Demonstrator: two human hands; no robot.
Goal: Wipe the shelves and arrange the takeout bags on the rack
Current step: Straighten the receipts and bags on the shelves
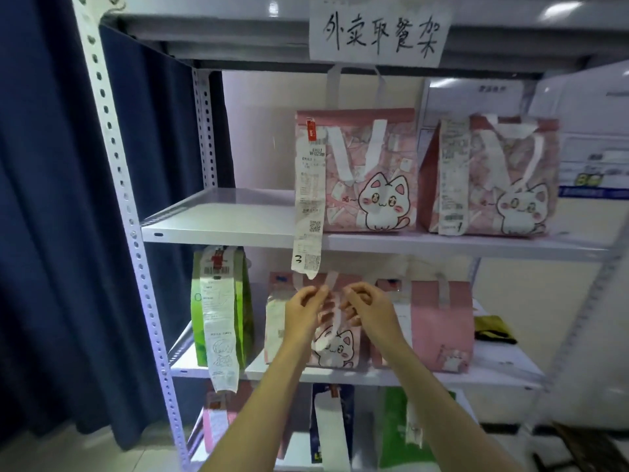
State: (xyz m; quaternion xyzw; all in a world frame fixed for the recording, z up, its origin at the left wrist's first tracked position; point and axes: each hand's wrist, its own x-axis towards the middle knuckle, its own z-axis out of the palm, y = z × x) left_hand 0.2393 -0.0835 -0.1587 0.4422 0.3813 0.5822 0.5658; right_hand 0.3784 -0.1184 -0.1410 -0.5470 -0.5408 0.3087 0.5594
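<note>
A white metal rack (218,229) holds takeout bags on several shelves. On the middle shelf stands a pink cat-print bag (337,349). My left hand (304,310) and my right hand (369,306) both pinch its white handle straps at the top. A green bag (238,301) with a long receipt stands to its left, and a plain pink bag (440,332) to its right. Two pink cat-print bags (371,172) (493,178) stand on the upper shelf, and a long receipt hangs from the left one over the shelf edge.
A dark olive cloth (493,330) lies at the right end of the middle shelf. More bags (332,427) fill the bottom shelf. A handwritten paper sign (379,32) hangs on the top shelf. A dark blue curtain (51,216) hangs to the left of the rack.
</note>
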